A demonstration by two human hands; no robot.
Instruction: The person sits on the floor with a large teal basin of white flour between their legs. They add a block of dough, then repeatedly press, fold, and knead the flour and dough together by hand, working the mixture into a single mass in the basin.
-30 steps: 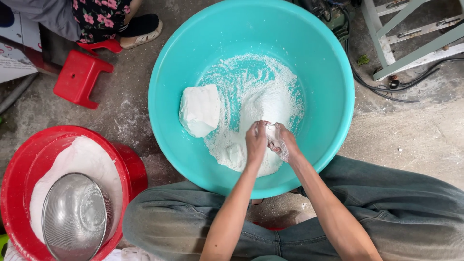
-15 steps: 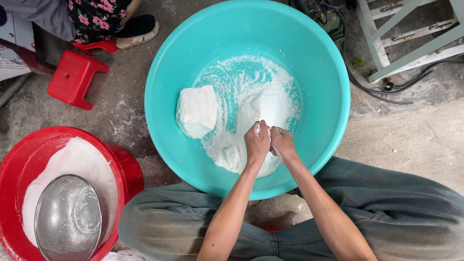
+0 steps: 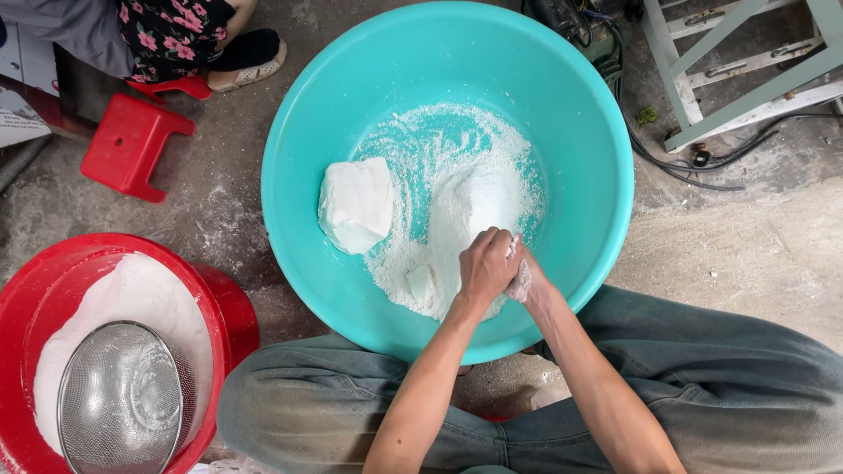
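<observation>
Turquoise basin (image 3: pixel 562 79): a wide round plastic tub is set on the concrete floor, directly ahead of the seated person's knees.
Powder pile (image 3: pixel 474 197): white, crumbly flour-like material is heaped at the basin's middle and spread thinly around it; it lies just beyond and slightly left of the hands.
Left hand (image 3: pixel 486 266): it is curled into a fist, knuckles up, at the pile's near edge; powder seems to be squeezed inside, though the contents are hidden.
Right hand (image 3: pixel 525 279): it is pressed against the left, dusted white and mostly covered by it; whether it is closed cannot be told.
White block (image 3: pixel 356 204): a smooth, compact lump with rounded corners is seen well left of both hands, nearer the left hand, its longer side running toward and away from the person.
Small lump (image 3: pixel 421 283): a pale chunk is lodged in the powder just left of the left hand.
Red basin (image 3: pixel 224 303): it is placed at the lower left, with white powder and a metal sieve (image 3: pixel 118 399) inside.
</observation>
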